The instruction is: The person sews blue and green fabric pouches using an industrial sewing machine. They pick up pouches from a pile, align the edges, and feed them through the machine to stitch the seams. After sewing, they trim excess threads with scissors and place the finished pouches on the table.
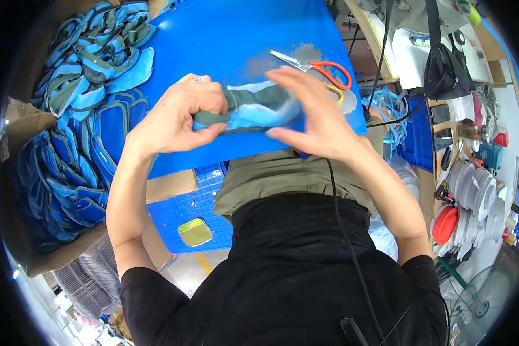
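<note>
My left hand (184, 112), a ring on one finger, is closed around the left end of a strip of dark green and light blue fabric (250, 115) above the blue work mat (213, 34). My right hand (317, 124) has its fingers spread beside the strip's right end, slightly blurred; part of that end is behind or between the fingers. Orange-handled scissors (300, 63) lie beyond my right hand, and a yellow handle shows partly hidden below them.
Green and blue fabric pieces (86, 63) are heaped at the left, above blue panels (69, 179) in a cardboard box (40, 259). A cluttered workbench (386, 52), a black bag (444, 75), reels (467, 184) and a fan (481, 305) are on the right, with hanging cords.
</note>
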